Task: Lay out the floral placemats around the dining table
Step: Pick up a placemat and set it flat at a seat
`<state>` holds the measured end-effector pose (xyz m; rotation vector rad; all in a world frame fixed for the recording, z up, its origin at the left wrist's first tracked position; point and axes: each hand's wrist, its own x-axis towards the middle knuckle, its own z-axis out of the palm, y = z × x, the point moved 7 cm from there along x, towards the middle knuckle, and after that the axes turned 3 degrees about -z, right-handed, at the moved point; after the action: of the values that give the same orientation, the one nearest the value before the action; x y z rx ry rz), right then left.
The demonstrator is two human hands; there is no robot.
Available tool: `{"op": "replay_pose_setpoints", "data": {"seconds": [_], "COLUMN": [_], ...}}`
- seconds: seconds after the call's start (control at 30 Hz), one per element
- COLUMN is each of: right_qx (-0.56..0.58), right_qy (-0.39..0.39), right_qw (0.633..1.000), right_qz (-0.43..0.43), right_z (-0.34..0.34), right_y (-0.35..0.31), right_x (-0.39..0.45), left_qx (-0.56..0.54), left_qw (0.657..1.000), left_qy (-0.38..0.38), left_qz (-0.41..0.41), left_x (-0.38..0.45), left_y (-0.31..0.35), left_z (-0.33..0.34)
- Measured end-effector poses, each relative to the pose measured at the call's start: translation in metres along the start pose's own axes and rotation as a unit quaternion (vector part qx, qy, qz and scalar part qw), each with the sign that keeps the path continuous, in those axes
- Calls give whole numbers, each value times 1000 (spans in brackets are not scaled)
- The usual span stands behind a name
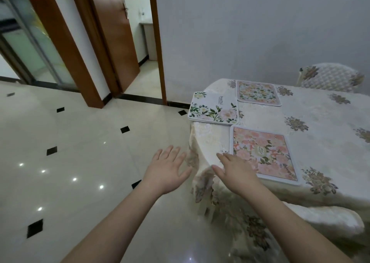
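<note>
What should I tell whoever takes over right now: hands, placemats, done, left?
Left hand: open, over the floor beside the table, holding nothing.
Right hand: open, fingers at the near-left corner of the pink placemat.
Pink placemat lies flat on the table; pastel placemat flat at the far edge.
White placemat stack overhangs the table's left end.
Left: lay out that stack.

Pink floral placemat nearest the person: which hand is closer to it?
Right. The right hand lies open at the pink floral placemat's near-left corner, apparently touching its edge. The left hand hovers open over the floor, left of the table.
</note>
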<state>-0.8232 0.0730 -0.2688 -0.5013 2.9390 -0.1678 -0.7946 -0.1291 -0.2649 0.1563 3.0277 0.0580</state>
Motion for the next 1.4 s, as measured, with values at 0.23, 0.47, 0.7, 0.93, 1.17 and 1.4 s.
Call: {"op": "replay_pose_setpoints", "data": {"seconds": [0.23, 0.47, 0.7, 0.93, 1.17, 1.4], "right_qx": [9, 23, 26, 23, -21, -37], "right_qy": [6, 32, 45, 37, 65, 52], "right_qw": [999, 997, 995, 989, 978, 971], "right_qz": [-33, -66, -87, -143, -195, -231], "right_z": [14, 7, -6, -5, -3, 9], "right_y": [-13, -4, -11, -71, -179, -293], "right_x": [16, 55, 97, 137, 184, 230], "left_qx": [-22, 2, -10, 25, -6, -12], "left_qw": [997, 996, 995, 990, 981, 974], "left_qy": [21, 13, 12, 27, 34, 74], "left_qz": [-67, -85, -102, -137, -190, -212], "left_x": [11, 47, 71, 61, 48, 32], "left_y": [-21, -28, -36, -90, -194, -308], "left_z": [-9, -26, -29, -20, -20, -25]}}
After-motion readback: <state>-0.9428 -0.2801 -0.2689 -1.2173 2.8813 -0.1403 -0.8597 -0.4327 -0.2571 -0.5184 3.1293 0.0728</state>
